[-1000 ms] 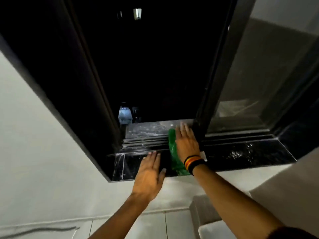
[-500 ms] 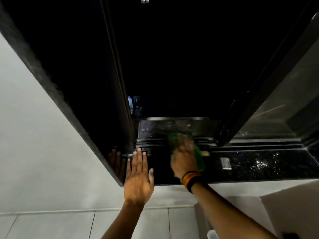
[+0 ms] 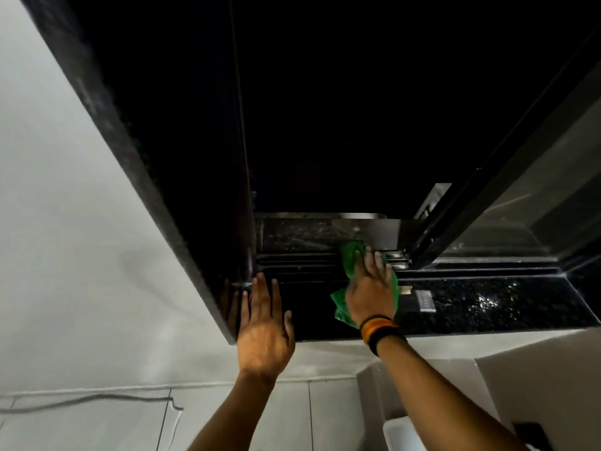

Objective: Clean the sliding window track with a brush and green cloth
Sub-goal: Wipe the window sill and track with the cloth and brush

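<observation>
The sliding window track (image 3: 292,265) runs as dark metal rails along the bottom of the open window. My right hand (image 3: 370,288) presses a green cloth (image 3: 349,255) onto the rails near the sliding pane's frame (image 3: 455,216), fingers spread over the cloth. My left hand (image 3: 263,323) lies flat with fingers apart on the black stone sill (image 3: 487,307), near the left jamb. A brush (image 3: 422,299) with a metal ferrule lies on the sill just right of my right hand, partly hidden by it.
The black window frame's left jamb (image 3: 156,190) slants beside my left hand. The glass pane (image 3: 536,190) fills the right. Below are a white wall, tiled floor with a cable (image 3: 97,400), and a pale box (image 3: 536,385) at the lower right.
My right hand has slid the green cloth rightward along the rails toward the sliding pane's frame. My left hand stays flat on the sill. The view has tilted.
</observation>
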